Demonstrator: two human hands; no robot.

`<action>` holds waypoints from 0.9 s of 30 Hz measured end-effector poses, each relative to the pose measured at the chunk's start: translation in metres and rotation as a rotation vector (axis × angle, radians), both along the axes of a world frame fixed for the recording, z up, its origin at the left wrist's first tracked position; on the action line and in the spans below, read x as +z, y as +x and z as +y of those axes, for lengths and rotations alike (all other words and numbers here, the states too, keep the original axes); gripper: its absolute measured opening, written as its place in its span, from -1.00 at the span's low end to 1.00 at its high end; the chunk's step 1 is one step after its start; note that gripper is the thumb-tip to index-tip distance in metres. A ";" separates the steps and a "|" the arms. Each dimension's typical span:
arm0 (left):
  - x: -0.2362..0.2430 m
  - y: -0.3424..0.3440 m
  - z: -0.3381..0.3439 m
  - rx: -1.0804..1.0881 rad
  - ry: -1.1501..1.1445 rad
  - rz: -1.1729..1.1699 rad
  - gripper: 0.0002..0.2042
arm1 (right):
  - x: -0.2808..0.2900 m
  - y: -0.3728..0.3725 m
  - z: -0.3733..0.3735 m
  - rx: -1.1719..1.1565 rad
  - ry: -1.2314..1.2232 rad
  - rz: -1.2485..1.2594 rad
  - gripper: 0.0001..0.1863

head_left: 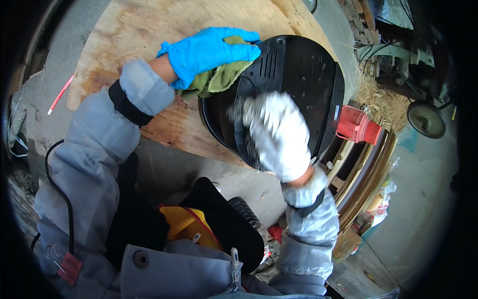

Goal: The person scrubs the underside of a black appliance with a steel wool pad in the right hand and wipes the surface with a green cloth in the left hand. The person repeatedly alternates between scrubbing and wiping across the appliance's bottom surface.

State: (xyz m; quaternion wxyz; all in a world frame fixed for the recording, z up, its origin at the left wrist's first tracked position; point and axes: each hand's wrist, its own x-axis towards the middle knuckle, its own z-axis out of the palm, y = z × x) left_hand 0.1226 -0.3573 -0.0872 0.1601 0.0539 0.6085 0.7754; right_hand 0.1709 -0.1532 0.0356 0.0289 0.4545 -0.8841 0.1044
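Note:
A black plastic housing (pixel 311 74) with rounded ends and a row of vent slots lies on a plywood board in front of me. My left hand (pixel 209 55), in a blue glove, presses a green cloth (pixel 224 77) against the housing's upper left edge; its fingers lie over the cloth. Over the lower middle of the housing is my right hand (pixel 279 132), in a white glove, with curled fingers and smeared by motion. A speckled blur shows at its fingertips, and I cannot make out what it grips.
Under the housing, the plywood board (pixel 144 30) has a curved edge. A red plastic object (pixel 356 124) stands right of the housing, near stacked wooden strips (pixel 366 182). Farther right are straw (pixel 383 102) and a machine's wheel (pixel 426 119). A black cable (pixel 62 192) runs along my left sleeve.

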 end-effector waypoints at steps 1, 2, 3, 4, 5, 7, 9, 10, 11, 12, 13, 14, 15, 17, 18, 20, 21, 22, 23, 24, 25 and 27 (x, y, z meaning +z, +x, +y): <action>-0.001 -0.001 0.001 -0.005 0.004 -0.022 -0.51 | 0.000 0.007 0.006 0.016 -0.005 -0.061 -0.97; -0.002 -0.001 0.002 -0.009 0.010 -0.030 -0.51 | -0.001 0.008 0.009 0.107 -0.073 -0.077 -0.97; -0.003 -0.001 0.003 -0.006 -0.017 -0.028 -0.51 | -0.002 0.010 0.011 0.104 -0.075 -0.045 -0.98; -0.003 -0.002 0.003 -0.004 -0.042 -0.008 -0.50 | -0.003 0.007 0.010 0.006 0.023 -0.043 -0.96; -0.004 -0.002 0.003 0.000 -0.075 0.013 -0.50 | -0.005 0.003 0.008 -0.059 0.088 -0.020 -0.93; -0.004 -0.002 0.003 0.018 -0.071 0.085 -0.50 | -0.006 -0.006 0.002 -0.114 0.059 -0.029 -0.99; -0.002 0.000 0.002 0.031 -0.069 0.095 -0.49 | -0.004 -0.008 -0.003 -0.043 -0.059 -0.051 -0.95; -0.002 0.000 0.001 0.023 -0.060 0.061 -0.50 | -0.001 -0.003 -0.003 -0.077 0.102 0.012 -0.95; -0.001 0.001 0.001 0.018 -0.055 0.044 -0.50 | 0.000 -0.002 -0.003 0.034 0.046 0.017 -0.94; -0.001 0.001 0.001 0.008 -0.037 0.013 -0.51 | 0.002 0.004 -0.002 0.138 -0.015 0.014 -0.87; -0.001 0.001 0.001 0.002 -0.027 0.003 -0.51 | 0.004 0.005 -0.002 0.113 -0.022 -0.039 -0.84; -0.001 0.001 0.002 -0.006 -0.003 0.017 -0.52 | 0.004 0.008 -0.001 0.142 -0.111 -0.072 -0.82; -0.002 0.000 0.002 -0.006 -0.017 -0.001 -0.53 | 0.007 0.008 -0.002 0.109 0.012 -0.057 -0.86; -0.004 -0.002 0.003 -0.016 -0.037 0.021 -0.54 | 0.004 0.002 -0.004 0.005 0.083 0.023 -0.93; -0.005 -0.003 0.003 -0.010 -0.023 0.048 -0.54 | 0.001 -0.002 -0.007 -0.076 0.140 0.006 -0.94; -0.008 -0.005 0.002 -0.002 -0.027 0.099 -0.54 | 0.001 -0.004 -0.007 0.021 -0.049 -0.077 -0.92; -0.009 -0.005 0.001 -0.003 -0.037 0.095 -0.53 | 0.003 0.000 -0.006 0.038 -0.042 -0.071 -0.86; -0.010 -0.005 0.001 -0.002 -0.045 0.090 -0.53 | 0.006 0.007 -0.003 0.075 -0.060 -0.061 -0.80; -0.011 -0.004 0.001 0.009 -0.063 0.081 -0.53 | 0.008 0.010 -0.001 0.097 -0.046 -0.154 -0.79; -0.011 -0.004 0.001 0.004 -0.048 0.067 -0.53 | 0.010 0.018 0.004 0.082 -0.098 -0.217 -0.77; -0.011 -0.003 0.002 0.003 -0.045 0.045 -0.53 | 0.008 0.019 0.008 0.054 -0.038 -0.187 -0.80; -0.011 -0.003 0.003 0.005 -0.044 0.038 -0.52 | 0.001 0.017 0.016 0.028 0.047 -0.116 -0.82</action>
